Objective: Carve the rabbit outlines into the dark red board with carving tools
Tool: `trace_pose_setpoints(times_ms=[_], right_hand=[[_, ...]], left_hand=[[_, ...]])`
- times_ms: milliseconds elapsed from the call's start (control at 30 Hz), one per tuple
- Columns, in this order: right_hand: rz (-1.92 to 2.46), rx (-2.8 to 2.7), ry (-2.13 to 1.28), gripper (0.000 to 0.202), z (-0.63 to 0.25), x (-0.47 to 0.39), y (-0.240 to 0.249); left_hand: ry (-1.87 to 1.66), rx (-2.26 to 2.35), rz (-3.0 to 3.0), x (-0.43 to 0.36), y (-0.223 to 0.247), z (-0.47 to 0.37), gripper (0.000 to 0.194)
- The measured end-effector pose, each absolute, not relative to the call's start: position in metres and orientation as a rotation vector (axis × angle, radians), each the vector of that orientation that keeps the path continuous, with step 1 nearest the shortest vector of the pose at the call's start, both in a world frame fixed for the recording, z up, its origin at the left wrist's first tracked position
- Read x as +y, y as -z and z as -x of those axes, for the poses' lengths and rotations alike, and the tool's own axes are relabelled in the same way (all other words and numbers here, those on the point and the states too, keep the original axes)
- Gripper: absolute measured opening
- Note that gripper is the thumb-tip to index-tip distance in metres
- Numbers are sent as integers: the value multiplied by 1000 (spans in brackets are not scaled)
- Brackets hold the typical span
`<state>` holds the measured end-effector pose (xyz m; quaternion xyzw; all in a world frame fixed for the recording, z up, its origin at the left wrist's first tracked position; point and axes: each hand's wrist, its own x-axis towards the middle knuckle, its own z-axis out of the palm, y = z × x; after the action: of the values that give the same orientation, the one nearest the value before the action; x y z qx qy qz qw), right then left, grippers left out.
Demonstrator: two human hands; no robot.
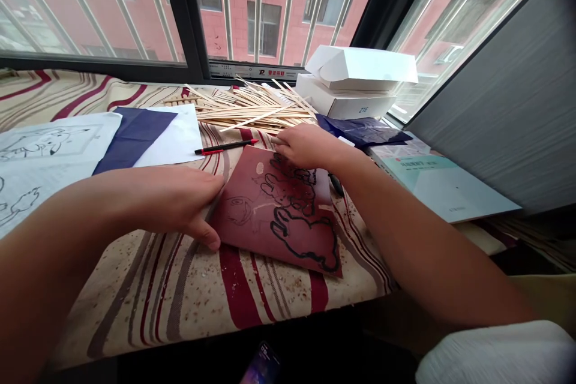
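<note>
A flat reddish-brown board lies tilted on the striped cloth, with rabbit-like figures outlined in thick black and fainter pencil lines beside them. At its left edge is my left hand, thumb and fingers closed around the side. My right hand curls over the far edge, its fingertips partly hidden. Behind the board lie a black pen with red parts and a second, mostly covered red pen. A small dark object shows under my right forearm; I cannot make out its kind.
Thin wooden sticks are heaped near the window, beside a white box. Line drawings and dark blue sheets lie left. A pale book is at right. Crumbs dot the striped cloth; a phone shows below its edge.
</note>
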<state>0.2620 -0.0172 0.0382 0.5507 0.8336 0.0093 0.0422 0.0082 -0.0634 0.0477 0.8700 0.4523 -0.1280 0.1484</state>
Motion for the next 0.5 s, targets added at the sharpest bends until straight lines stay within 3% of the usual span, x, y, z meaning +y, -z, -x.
trace_pose_setpoints(times_ms=[133, 367, 500], right_hand=[[-1725, 2524, -23, 38, -262, -17, -39], [-1804, 2454, -4, 38, -257, -15, -34], [-1836, 2431, 9, 40, -256, -15, -35]], left_hand=[[638, 1402, -2593, -63, -53, -7, 38], [730, 1270, -2431, -52, -58, -7, 31], [655, 1240, -2458, -51, -65, -2, 14]])
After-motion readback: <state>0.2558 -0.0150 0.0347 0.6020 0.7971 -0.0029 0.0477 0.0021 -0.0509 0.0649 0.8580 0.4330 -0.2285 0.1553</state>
